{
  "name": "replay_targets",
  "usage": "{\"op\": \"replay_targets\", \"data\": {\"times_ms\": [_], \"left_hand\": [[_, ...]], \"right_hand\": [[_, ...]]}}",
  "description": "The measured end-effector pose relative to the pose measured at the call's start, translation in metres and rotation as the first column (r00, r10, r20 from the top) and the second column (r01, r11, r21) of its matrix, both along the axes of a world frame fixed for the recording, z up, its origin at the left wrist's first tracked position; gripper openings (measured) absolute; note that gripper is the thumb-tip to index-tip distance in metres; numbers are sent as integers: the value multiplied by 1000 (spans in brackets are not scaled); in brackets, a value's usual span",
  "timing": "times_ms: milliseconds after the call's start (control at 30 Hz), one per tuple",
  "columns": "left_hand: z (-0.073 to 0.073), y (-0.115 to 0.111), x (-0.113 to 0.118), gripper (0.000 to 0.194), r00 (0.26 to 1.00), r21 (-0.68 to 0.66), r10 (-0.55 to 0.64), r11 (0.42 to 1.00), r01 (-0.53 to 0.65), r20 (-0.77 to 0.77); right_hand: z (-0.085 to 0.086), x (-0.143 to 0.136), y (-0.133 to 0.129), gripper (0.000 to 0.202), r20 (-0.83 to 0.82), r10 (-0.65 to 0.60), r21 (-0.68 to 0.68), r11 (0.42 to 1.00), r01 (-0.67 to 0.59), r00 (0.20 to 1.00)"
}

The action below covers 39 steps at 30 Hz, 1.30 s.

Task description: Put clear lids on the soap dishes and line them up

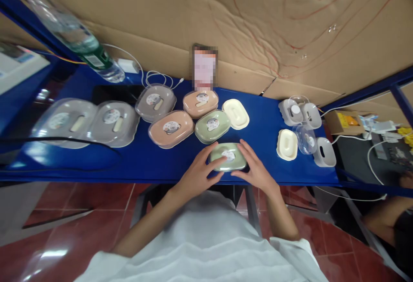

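Near the table's front edge, a green oval box (pixel 237 151) with a transparent lid and a round sticker lies between my hands. My left hand (pixel 201 170) grips its left end, one finger reaching over the lid by the sticker. My right hand (pixel 256 168) holds the right end, fingers at the back and thumb at the front. Just behind is a second green lidded box (pixel 208 133). A cream oval tray (pixel 241 118) touches that box's right side. Two pinkish lidded boxes, one nearer (pixel 161 138) and one farther back (pixel 192 108), stand to the left.
Grey lidded boxes (pixel 125 138) line the left side of the blue table (pixel 167 168). At the right are a cream tray (pixel 287 145), grey containers (pixel 325 153) and a transparent lid (pixel 306 139). A phone-like screen (pixel 204 67) leans against the cardboard; a water bottle (pixel 93 56) leans at left.
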<state>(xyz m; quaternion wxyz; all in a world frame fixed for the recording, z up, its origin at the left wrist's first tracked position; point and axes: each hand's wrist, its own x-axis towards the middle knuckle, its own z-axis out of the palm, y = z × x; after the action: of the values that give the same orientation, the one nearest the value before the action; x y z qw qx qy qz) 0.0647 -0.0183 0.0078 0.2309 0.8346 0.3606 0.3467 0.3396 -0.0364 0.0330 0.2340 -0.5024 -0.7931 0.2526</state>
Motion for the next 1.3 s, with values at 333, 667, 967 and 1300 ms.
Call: {"op": "replay_targets", "data": {"times_ms": [333,667,967,1300], "left_hand": [[0,5,2,55,997,-120,-75,990,76,15],[-10,-4,-21,52,985,45,19,999,-12,-171],[-14,-10,-35,49,996,-158,4,987,-18,-90],[6,-21,-65,54,804,-256,71,961,104,590]], "right_hand": [[-18,14,-5,108,135,-63,230,973,30,989],[-14,-5,-11,90,326,80,286,941,-179,942],[-11,-14,-3,77,315,138,216,953,-213,939],[34,-29,13,71,258,89,366,912,-183,962]]}}
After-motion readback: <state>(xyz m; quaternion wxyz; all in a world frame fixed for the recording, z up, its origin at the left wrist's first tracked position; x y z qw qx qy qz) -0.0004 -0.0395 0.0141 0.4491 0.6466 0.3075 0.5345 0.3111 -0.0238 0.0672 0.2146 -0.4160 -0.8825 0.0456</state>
